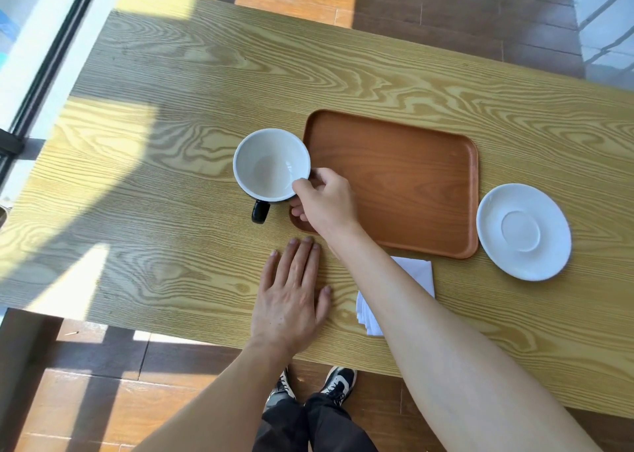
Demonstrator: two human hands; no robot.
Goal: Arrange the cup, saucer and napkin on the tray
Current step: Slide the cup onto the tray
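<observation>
Fingers (302,185) of your right hand (326,204) pinch the rim of the white-lined, dark-handled ceramic cup (271,165), mid-frame, left of the bare brown wooden tray (411,163). Your left hand (291,297) lies flat, fingers spread. Next, probably lift it across; white round saucer (523,232) and folded white napkin (418,273) wait right.

A cup (271,164), white inside with a black outside and black handle, sits by a reddish-brown tray (394,180) showing fine wood grain. The saucer (524,231) is plain glossy white; the folded napkin (417,273) is white too. The surface (171,125) is pale yellow-tan wood with bold, swirling darker grain, striped by bright sunlight and grey shadow. Below, the floor (103,400) is orange-brown and dark brown planks. Black trousers (308,427) meet black-and-white shoes (338,384).
</observation>
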